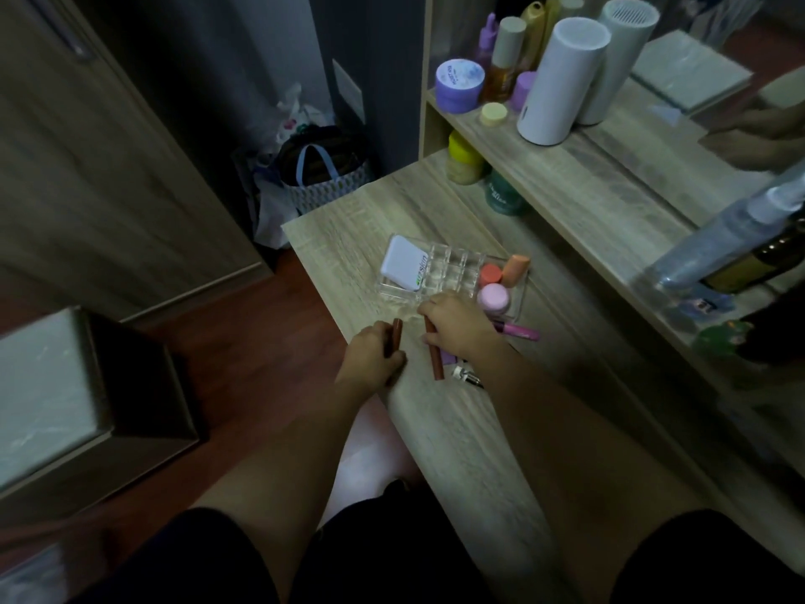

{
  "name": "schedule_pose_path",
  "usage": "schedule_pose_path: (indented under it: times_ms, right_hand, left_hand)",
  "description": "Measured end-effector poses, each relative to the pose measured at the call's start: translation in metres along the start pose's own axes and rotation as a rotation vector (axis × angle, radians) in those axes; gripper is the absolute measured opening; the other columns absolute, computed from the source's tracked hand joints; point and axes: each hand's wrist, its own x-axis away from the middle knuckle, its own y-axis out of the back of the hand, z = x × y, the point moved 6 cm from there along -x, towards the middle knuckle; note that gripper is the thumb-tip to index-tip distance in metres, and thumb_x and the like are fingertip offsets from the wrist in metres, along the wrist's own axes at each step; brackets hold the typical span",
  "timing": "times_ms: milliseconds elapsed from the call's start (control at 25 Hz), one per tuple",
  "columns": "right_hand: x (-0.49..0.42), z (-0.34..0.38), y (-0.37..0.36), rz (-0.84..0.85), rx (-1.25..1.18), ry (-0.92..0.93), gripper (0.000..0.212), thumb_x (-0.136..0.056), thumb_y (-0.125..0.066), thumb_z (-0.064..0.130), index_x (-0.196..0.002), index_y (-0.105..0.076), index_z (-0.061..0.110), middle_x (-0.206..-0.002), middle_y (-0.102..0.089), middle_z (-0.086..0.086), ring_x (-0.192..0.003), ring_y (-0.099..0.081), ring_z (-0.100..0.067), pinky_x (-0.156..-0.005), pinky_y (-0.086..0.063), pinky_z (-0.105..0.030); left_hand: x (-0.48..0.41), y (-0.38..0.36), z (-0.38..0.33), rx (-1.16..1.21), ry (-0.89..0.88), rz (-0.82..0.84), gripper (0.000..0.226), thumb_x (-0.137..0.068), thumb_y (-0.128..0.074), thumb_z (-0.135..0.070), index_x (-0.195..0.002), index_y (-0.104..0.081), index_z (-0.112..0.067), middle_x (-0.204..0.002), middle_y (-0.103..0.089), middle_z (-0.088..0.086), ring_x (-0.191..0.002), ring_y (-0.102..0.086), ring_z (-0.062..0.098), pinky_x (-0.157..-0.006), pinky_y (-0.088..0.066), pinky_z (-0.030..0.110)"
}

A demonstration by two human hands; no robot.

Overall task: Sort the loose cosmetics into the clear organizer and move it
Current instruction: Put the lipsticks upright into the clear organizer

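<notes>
Left hand [373,351] grips brown tube [395,334] | right hand [457,321] grips second tube [434,357] — both long axes point up-frame | organizer [453,272] at centre, just above — right hand nearer

White compact [403,263], just beyond the right hand [457,324], lying in the left end of the clear organizer [453,272]: reads "skin" in blue along its near edge, w/ a green mark before it, too small to make out. Purple-lidded jar [459,78] on the shelf, far beyond the hand: lid has print, approx 2 lines, too blurred to read. Dark green jar [501,196] under the shelf: pale lettering, not legible. No other text readable.
</notes>
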Motion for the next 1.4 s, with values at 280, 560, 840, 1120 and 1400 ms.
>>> schedule_pose_path:
  times_ms: [280,560,840,1120,1400]
  right_hand:
    - [-0.001,0.012,0.003,0.015,0.058,-0.084,0.028,-0.087,-0.061,0.025,-0.111,-0.056,0.01,-0.112,-0.064,-0.016,-0.104,-0.061,-0.033,-0.08,-0.049,-0.038]
    - [0.003,0.016,0.005,-0.057,-0.167,-0.187,0.034,-0.082,-0.063,0.025,-0.114,-0.057,0.013,-0.108,-0.067,-0.012,-0.1,-0.063,-0.031,-0.077,-0.048,-0.034]
    - [0.017,-0.051,0.042,-0.359,-1.209,-0.43,0.039,-0.084,-0.069,0.012,-0.121,-0.06,0.005,-0.075,-0.064,-0.007,-0.067,-0.059,-0.01,-0.063,-0.047,-0.012]
    - [0.019,-0.09,0.08,-0.671,-1.06,-0.44,0.032,-0.089,-0.063,0.014,-0.121,-0.062,0.006,-0.102,-0.068,-0.001,-0.077,-0.057,0.008,-0.061,-0.043,0.006]
    - [0.005,-0.09,0.068,-0.62,-1.005,-0.431,0.03,-0.089,-0.063,0.011,-0.119,-0.064,0.008,-0.112,-0.071,-0.011,-0.093,-0.061,-0.006,-0.08,-0.051,-0.016]
  left_hand:
    - [-0.004,0.009,0.011,0.055,0.064,-0.094,0.034,-0.077,-0.073,-0.028,-0.105,-0.065,-0.009,-0.099,-0.072,0.014,-0.095,-0.064,0.031,-0.081,-0.05,0.036]
    - [-0.002,0.014,0.025,0.254,0.139,-0.113,0.021,-0.072,-0.078,-0.025,-0.086,-0.067,-0.014,-0.08,-0.071,0.002,-0.079,-0.063,0.019,-0.065,-0.047,0.012]
    - [-0.025,0.065,-0.022,0.494,-0.057,-0.162,0.04,-0.069,-0.075,-0.015,-0.099,-0.054,-0.029,-0.076,-0.06,-0.003,-0.071,-0.062,0.019,-0.065,-0.058,0.034]
    - [-0.085,0.107,-0.111,0.306,-0.347,-0.192,0.01,-0.087,-0.06,-0.021,-0.092,-0.052,-0.021,-0.078,-0.07,0.011,-0.069,-0.066,0.019,-0.06,-0.049,0.023]
    - [-0.105,0.082,-0.116,0.136,-0.405,-0.102,0.013,-0.088,-0.061,-0.016,-0.098,-0.056,-0.009,-0.088,-0.073,0.01,-0.075,-0.064,0.013,-0.066,-0.043,0.016]
